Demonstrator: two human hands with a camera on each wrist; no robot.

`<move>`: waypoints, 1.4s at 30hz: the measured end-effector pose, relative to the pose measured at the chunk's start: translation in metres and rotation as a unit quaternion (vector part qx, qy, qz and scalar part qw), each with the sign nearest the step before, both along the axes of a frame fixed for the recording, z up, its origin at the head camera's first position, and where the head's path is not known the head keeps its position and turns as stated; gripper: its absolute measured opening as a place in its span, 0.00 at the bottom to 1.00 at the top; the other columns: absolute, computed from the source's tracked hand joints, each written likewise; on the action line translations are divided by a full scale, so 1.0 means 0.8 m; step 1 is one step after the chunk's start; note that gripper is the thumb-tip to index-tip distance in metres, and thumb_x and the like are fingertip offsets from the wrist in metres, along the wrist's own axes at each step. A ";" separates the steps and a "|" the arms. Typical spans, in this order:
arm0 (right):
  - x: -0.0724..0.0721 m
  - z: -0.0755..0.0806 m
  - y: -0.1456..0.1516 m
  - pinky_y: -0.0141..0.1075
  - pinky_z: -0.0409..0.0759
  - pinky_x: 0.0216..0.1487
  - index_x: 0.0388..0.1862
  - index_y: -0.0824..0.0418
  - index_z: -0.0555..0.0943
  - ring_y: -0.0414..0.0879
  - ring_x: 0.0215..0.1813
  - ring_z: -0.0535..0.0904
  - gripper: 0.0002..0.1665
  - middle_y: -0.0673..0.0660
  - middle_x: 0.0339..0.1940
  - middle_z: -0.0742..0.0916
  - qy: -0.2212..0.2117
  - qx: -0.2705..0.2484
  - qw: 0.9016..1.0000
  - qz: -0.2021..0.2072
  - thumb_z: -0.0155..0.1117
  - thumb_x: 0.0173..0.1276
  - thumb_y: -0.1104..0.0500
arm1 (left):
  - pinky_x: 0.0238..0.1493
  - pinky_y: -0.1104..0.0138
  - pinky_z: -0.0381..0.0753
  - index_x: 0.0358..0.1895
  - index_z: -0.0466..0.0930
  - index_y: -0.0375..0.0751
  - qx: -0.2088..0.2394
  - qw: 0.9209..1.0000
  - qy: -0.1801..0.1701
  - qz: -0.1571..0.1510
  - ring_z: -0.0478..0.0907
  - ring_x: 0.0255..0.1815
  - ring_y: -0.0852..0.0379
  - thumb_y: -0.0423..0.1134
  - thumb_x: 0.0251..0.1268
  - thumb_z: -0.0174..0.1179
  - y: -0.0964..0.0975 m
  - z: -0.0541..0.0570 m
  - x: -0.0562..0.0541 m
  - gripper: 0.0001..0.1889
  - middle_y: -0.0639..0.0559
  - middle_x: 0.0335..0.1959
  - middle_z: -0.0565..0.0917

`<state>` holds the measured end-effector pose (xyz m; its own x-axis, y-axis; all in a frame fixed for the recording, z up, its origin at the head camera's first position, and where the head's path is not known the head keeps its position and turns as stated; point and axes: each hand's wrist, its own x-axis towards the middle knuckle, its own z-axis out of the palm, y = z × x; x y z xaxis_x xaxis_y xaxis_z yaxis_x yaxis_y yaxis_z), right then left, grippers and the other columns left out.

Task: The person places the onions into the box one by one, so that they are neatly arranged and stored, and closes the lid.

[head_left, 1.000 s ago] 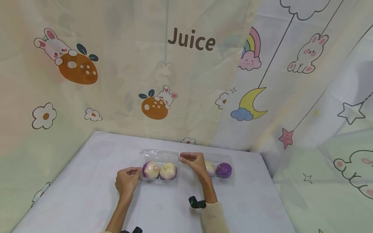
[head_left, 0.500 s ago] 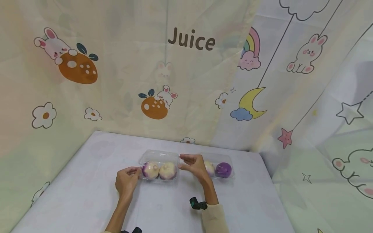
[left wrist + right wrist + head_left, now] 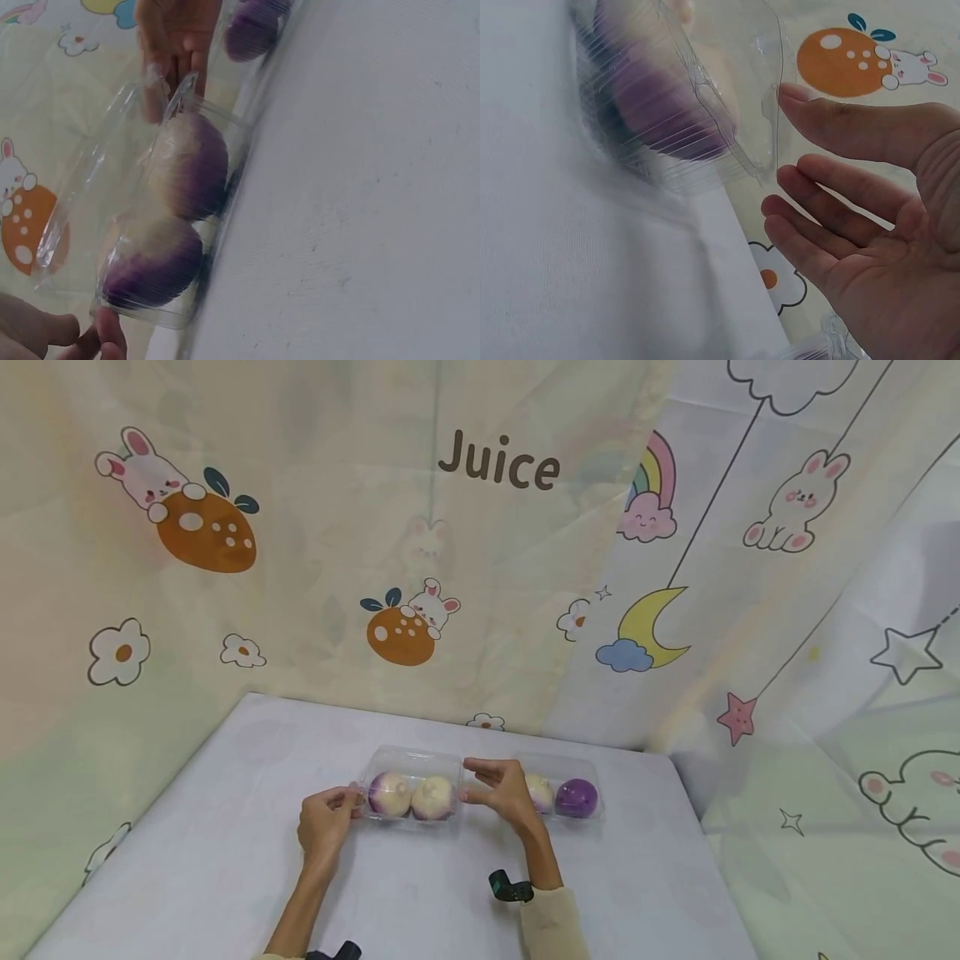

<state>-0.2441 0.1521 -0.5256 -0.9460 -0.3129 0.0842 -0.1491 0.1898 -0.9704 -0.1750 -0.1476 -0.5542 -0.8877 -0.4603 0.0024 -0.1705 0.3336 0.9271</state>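
Note:
In the head view, a clear plastic clamshell box point(image 3: 410, 817) holds two round purple-and-white vegetables point(image 3: 432, 798) that look like turnips or onions. Its hinged lid point(image 3: 416, 761) is raised at the back. My left hand point(image 3: 324, 827) is at the box's left end; in the left wrist view a fingertip point(image 3: 109, 322) touches the lower corner, while the thumb is a little apart. On the other end is my right hand point(image 3: 501, 789), fingers extended. The right wrist view has its thumb point(image 3: 799, 96) at the lid's edge and the other fingers near the corner.
A second clear box point(image 3: 600, 810) stands to the right, partly behind the right hand, with a purple vegetable point(image 3: 577, 798) and a paler one point(image 3: 539, 793) inside. White cloth covers the table point(image 3: 420, 902). A printed curtain point(image 3: 315, 527) hangs behind it.
The right hand's thumb and fingers have spread apart at the box's right end. The lid's outline has shifted slightly. The left fingertips have drawn a little to the left.

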 end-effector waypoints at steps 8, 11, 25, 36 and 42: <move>0.000 -0.003 -0.002 0.59 0.74 0.82 0.69 0.75 0.82 0.71 0.77 0.78 0.36 0.74 0.70 0.85 0.007 0.008 1.000 0.001 0.82 0.61 0.72 | 0.43 0.69 0.93 0.60 0.86 0.28 0.158 0.984 -0.039 -0.072 0.90 0.38 0.63 0.61 0.88 0.48 -0.019 0.009 0.005 0.35 0.46 0.47 0.95; -0.001 -0.003 -0.003 0.57 0.75 0.82 0.68 0.74 0.82 0.70 0.77 0.79 0.37 0.73 0.70 0.86 0.011 0.011 1.000 -0.002 0.84 0.59 0.72 | 0.43 0.69 0.93 0.63 0.84 0.27 0.187 0.977 -0.050 -0.087 0.90 0.39 0.62 0.55 0.87 0.55 -0.022 0.010 0.004 0.30 0.49 0.46 0.94; -0.004 -0.009 -0.002 0.53 0.78 0.80 0.67 0.72 0.84 0.68 0.76 0.81 0.39 0.71 0.68 0.87 0.020 0.016 1.000 -0.004 0.86 0.55 0.72 | 0.41 0.71 0.93 0.64 0.84 0.29 0.196 0.972 -0.065 -0.111 0.89 0.40 0.61 0.46 0.83 0.62 -0.027 0.006 0.008 0.22 0.57 0.40 0.92; -0.004 -0.008 -0.001 0.55 0.77 0.81 0.68 0.72 0.83 0.69 0.76 0.80 0.39 0.72 0.69 0.87 0.018 0.022 1.000 0.003 0.86 0.55 0.72 | 0.42 0.71 0.93 0.70 0.79 0.28 0.203 0.962 -0.082 -0.160 0.90 0.42 0.62 0.42 0.82 0.64 -0.039 -0.003 0.006 0.24 0.52 0.47 0.94; -0.003 -0.006 0.000 0.54 0.78 0.80 0.69 0.73 0.82 0.68 0.75 0.81 0.39 0.71 0.69 0.86 0.018 0.020 1.000 0.004 0.85 0.57 0.72 | 0.42 0.70 0.93 0.71 0.78 0.27 0.207 0.960 -0.080 -0.173 0.90 0.42 0.64 0.41 0.81 0.65 -0.040 -0.001 0.005 0.25 0.52 0.50 0.94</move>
<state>-0.2465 0.1525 -0.5306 -0.9402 -0.3238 0.1055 -0.1856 0.2274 -0.9559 -0.1712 -0.1792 -0.5550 -0.9615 -0.0703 -0.2655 -0.2665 0.0048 0.9638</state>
